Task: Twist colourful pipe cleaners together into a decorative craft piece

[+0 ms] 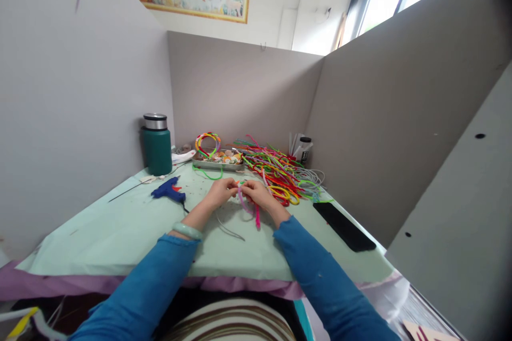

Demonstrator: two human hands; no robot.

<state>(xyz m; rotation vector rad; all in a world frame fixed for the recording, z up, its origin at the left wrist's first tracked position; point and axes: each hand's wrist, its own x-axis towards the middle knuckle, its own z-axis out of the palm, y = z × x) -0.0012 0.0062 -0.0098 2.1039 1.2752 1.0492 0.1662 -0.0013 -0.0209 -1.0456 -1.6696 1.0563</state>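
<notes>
My left hand (224, 192) and my right hand (257, 192) meet over the middle of the table, fingertips pinched close together. Between them they grip fuzzy pipe cleaners; a light purple pipe cleaner (242, 203) curves down from the fingers. A bright pink pipe cleaner (257, 219) hangs below my right hand. Small orange and green bits show at the fingertips, too small to name. On the cloth below lies a thin grey wire loop (230, 232). Just right of my right hand spreads a heap of colourful pipe cleaners (272, 168).
A blue glue gun (168, 189) lies to the left, near a green bottle (157, 145). Behind my hands, a metal tray (218, 165) holds small pieces and a multicoloured ring (208, 145). A black phone-like slab (344, 226) lies at right. Grey partitions (244, 85) enclose the table.
</notes>
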